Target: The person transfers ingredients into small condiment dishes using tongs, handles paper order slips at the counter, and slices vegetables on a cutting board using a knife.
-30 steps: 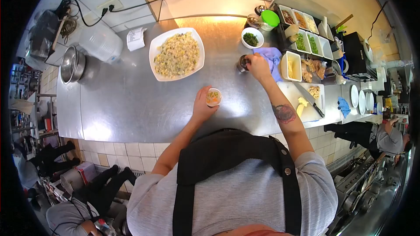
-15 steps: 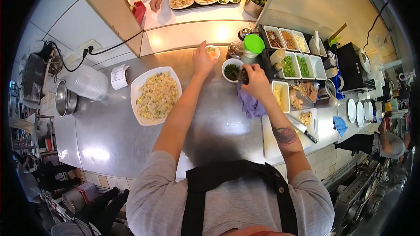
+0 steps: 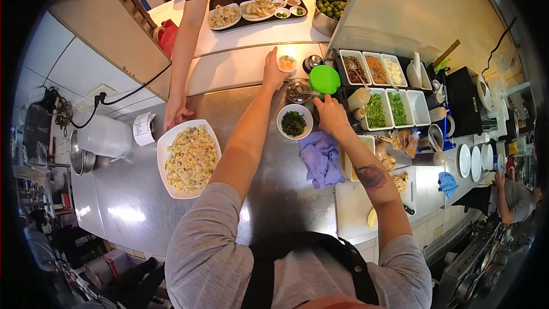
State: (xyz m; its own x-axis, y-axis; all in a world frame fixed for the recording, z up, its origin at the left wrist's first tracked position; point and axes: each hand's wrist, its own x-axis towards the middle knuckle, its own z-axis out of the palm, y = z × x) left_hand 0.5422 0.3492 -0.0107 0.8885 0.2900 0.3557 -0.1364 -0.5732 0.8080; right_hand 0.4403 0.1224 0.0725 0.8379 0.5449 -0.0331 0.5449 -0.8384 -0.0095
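Note:
My left hand (image 3: 274, 73) is closed on the side of a small white bowl (image 3: 287, 71) with orange and pale bits in it, at the counter's back edge. My right hand (image 3: 330, 113) is closed around the handle end of a spoon (image 3: 309, 92), which reaches into a glass jar (image 3: 296, 98) of dark contents. Behind that hand stands a tub with a bright green lid (image 3: 325, 79). Nearer me is a white bowl of dark chopped greens (image 3: 294, 123), beside a crumpled purple cloth (image 3: 320, 160).
A co-worker's hand (image 3: 178, 111) reaches the rim of a large white dish of fried rice (image 3: 191, 157). A dark tray (image 3: 251, 20) with plated food lies on the far ledge. Topping containers (image 3: 377, 109) and a cutting board (image 3: 354, 206) are at right.
My right hand has moved from over the greens bowl to the spoon in the jar. The co-worker's arm has reached in to the rice dish. My view has shifted.

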